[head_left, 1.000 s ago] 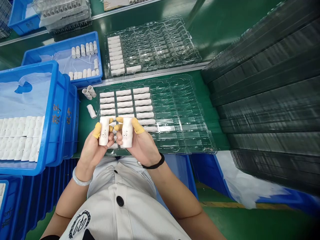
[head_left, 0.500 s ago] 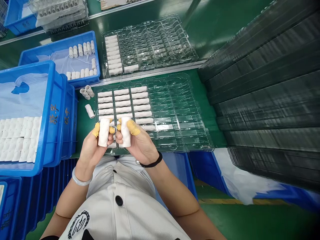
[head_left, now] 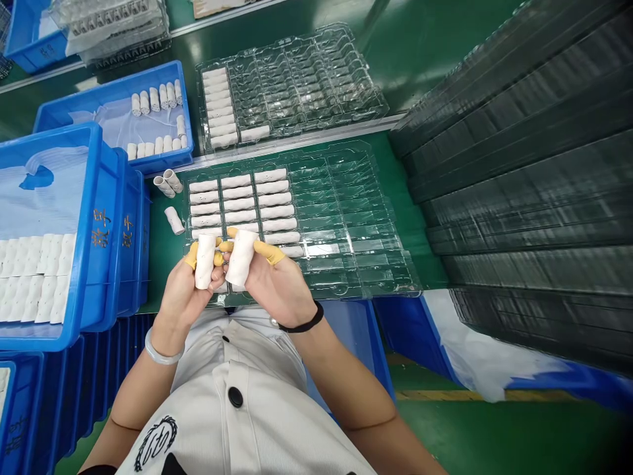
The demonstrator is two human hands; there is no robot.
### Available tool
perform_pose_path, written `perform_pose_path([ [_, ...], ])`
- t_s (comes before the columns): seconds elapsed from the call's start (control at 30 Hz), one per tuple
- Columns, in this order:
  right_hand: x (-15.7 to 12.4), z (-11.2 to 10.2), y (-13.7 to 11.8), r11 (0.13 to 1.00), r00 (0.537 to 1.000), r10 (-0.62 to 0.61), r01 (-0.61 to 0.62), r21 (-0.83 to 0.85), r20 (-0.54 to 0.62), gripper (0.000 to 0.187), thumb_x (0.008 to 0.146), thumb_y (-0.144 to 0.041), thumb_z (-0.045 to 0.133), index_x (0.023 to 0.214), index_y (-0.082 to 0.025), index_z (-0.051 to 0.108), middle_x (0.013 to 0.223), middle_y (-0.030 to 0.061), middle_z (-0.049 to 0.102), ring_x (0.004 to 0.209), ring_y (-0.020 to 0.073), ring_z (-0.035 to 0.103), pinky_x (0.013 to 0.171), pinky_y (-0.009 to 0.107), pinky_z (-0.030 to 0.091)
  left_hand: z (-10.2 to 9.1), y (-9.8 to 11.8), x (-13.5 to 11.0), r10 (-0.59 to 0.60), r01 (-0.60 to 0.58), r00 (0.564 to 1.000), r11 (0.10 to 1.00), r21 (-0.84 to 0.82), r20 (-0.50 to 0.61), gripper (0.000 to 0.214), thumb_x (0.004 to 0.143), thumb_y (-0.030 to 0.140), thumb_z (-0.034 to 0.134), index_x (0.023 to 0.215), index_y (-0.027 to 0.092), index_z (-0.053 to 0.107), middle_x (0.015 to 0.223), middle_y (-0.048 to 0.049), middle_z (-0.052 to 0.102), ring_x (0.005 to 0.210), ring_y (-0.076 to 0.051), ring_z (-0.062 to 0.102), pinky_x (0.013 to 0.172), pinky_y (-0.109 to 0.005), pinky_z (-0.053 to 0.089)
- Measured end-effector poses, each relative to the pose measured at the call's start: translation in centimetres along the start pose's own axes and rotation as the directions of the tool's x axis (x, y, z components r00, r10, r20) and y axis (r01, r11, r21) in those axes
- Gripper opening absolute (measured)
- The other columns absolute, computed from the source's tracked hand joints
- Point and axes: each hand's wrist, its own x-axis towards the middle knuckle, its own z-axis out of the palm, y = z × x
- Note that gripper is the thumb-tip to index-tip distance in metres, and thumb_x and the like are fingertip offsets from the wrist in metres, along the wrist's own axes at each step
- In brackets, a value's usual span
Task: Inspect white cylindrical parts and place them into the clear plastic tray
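My left hand (head_left: pixel 184 291) grips one white ceramic tube (head_left: pixel 204 261) upright, yellow cots on thumb and fingertip. My right hand (head_left: pixel 273 284) holds a second white tube (head_left: pixel 241 257), tilted slightly left, also with yellow finger cots. Both tubes are side by side just above the near edge of a clear plastic blister tray (head_left: pixel 346 224). Three columns of white tubes (head_left: pixel 242 204) lie in the left part of that tray.
Blue bins of white tubes stand at left (head_left: pixel 106 224) and behind (head_left: pixel 148 112). Three loose tubes (head_left: pixel 168 191) lie on the green table. A second clear tray (head_left: pixel 297 79) sits farther back. A stack of dark trays (head_left: pixel 524 171) fills the right.
Both hands have turned their tubes: the printed marks seen a second ago no longer face me. The right tube now leans left. The view has shifted slightly.
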Motion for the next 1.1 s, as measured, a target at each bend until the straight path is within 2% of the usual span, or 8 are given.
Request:
perform_pose_path([
  [0.17, -0.2, -0.9, -0.1, 0.996, 0.997, -0.078, 0.079, -0.047, 0.016, 0.02, 0.083, -0.022, 0.062, 0.102, -0.017, 0.068, 0.098, 0.0065, 0.072, 0.093, 0.0206, 0.067, 0.087, 0.038, 0.057, 0.2, -0.4, 0.6, -0.04, 0.039, 0.999, 0.999, -0.029, -0.017, 0.039, 0.104, 0.026, 0.035, 0.085, 0.008, 0.064, 0.071, -0.0076, 0.06, 0.049, -0.008, 0.049, 0.043, -0.017, 0.038],
  [0.37, -1.1, -4.0, -2.0, 0.961, 0.973, -0.195, 0.165, -0.221, -0.121, 0.025, 0.075, -0.025, 0.074, 0.099, -0.018, 0.069, 0.092, 0.0037, 0.071, 0.083, 0.0177, 0.067, 0.083, 0.033, 0.057, 0.6, -1.5, 1.6, -0.045, 0.045, 0.999, 0.995, 0.095, -0.003, 0.025, 0.096, 0.031, 0.056, 0.096, 0.009, 0.066, 0.08, -0.0089, 0.066, 0.06, -0.013, 0.058, 0.053, -0.024, 0.047],
  [0.53, -2.7, -9.2, -5.1, 0.803, 0.8, -0.515, 0.323, -0.502, -0.309, 0.033, 0.071, -0.033, 0.077, 0.101, -0.022, 0.07, 0.092, 0.002, 0.07, 0.083, 0.0193, 0.066, 0.083, 0.036, 0.054, 0.9, -4.4, 2.8, -0.088, 0.043, 0.992, 0.914, 0.403, 0.093, 0.039, 0.082, 0.024, 0.071, 0.12, 0.016, 0.064, 0.096, -0.0077, 0.07, 0.071, -0.014, 0.062, 0.067, -0.026, 0.051],
  [0.63, -3.6, -12.1, -6.4, 0.691, 0.68, -0.642, 0.315, -0.651, -0.353, 0.036, 0.072, -0.036, 0.075, 0.105, -0.022, 0.07, 0.097, 0.0031, 0.071, 0.086, 0.0209, 0.066, 0.082, 0.037, 0.053, 0.7, -7.4, 3.9, 0.028, -0.205, 0.966, 0.694, 0.69, 0.258, 0.04, 0.084, 0.019, 0.067, 0.124, 0.018, 0.065, 0.114, -0.0113, 0.069, 0.095, -0.021, 0.064, 0.087, -0.033, 0.052],
  [0.77, -3.8, -14.3, -7.4, 0.659, 0.62, -0.685, 0.303, -0.688, -0.383, 0.041, 0.07, -0.038, 0.076, 0.106, -0.021, 0.071, 0.101, 0.0045, 0.072, 0.089, 0.0214, 0.067, 0.087, 0.038, 0.052, 0.2, -11.4, 5.5, 0.164, -0.636, 0.77, 0.134, 0.759, 0.616, 0.037, 0.093, 0.021, 0.054, 0.129, 0.014, 0.062, 0.115, -0.0183, 0.065, 0.109, -0.029, 0.06, 0.098, -0.048, 0.048],
  [0.87, -3.8, -14.8, -7.7, 0.637, 0.608, -0.7, 0.294, -0.712, -0.375, 0.043, 0.071, -0.04, 0.077, 0.109, -0.021, 0.071, 0.111, 0.0055, 0.072, 0.098, 0.0232, 0.067, 0.097, 0.042, 0.05, -0.1, -13.2, 6.2, 0.169, -0.696, 0.709, 0.007, 0.718, 0.685, 0.037, 0.095, 0.017, 0.047, 0.129, 0.014, 0.06, 0.12, -0.0209, 0.063, 0.117, -0.032, 0.057, 0.101, -0.054, 0.046],
  [1.0, -4.8, -14.4, -6.5, 0.491, 0.694, -0.687, 0.224, -0.842, -0.216, 0.039, 0.08, -0.039, 0.075, 0.116, -0.023, 0.072, 0.123, 0.0066, 0.07, 0.113, 0.0247, 0.064, 0.107, 0.044, 0.046, -0.5, -13.4, 6.3, 0.181, -0.688, 0.703, -0.071, 0.722, 0.688, 0.038, 0.095, 0.009, 0.044, 0.127, 0.016, 0.061, 0.132, -0.0199, 0.06, 0.133, -0.034, 0.049, 0.109, -0.06, 0.037],
  [1.1, -5.8, -14.3, -4.4, 0.24, 0.802, -0.597, 0.215, -0.947, 0.03, 0.031, 0.089, -0.031, 0.067, 0.12, -0.025, 0.071, 0.12, 0.0081, 0.07, 0.109, 0.0243, 0.066, 0.099, 0.043, 0.052, -1.2, -12.4, 5.9, 0.191, -0.683, 0.682, -0.18, 0.708, 0.706, 0.037, 0.094, 0.006, 0.045, 0.123, 0.017, 0.064, 0.131, -0.0181, 0.062, 0.136, -0.034, 0.047, 0.109, -0.059, 0.039],
])
